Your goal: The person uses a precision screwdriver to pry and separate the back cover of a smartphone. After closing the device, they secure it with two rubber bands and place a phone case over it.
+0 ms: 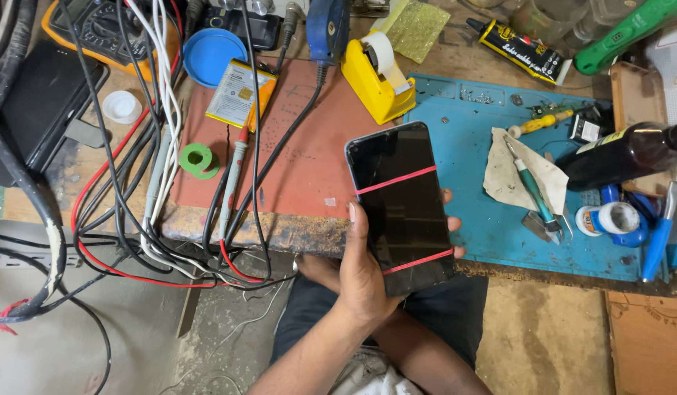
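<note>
My left hand (362, 281) holds a black smartphone (400, 205) upright over the front edge of the workbench, screen toward me and dark. Its thumb lies on the phone's left edge and its fingertips show at the right edge. Two red rubber bands (395, 180) cross the phone, one near the upper part and one near the bottom. My right hand (316, 268) sits low by the bench's front edge, mostly hidden behind my left wrist; what it does cannot be made out.
A red mat (302, 161) and a blue mat (463, 146) cover the bench. On them lie a yellow tape dispenser (375, 77), a flat battery (239, 91), a green tape roll (198, 159), a dark bottle (627, 153), a glue tube (525, 51) and screwdrivers (536, 194). Tangled cables (133, 183) hang at left.
</note>
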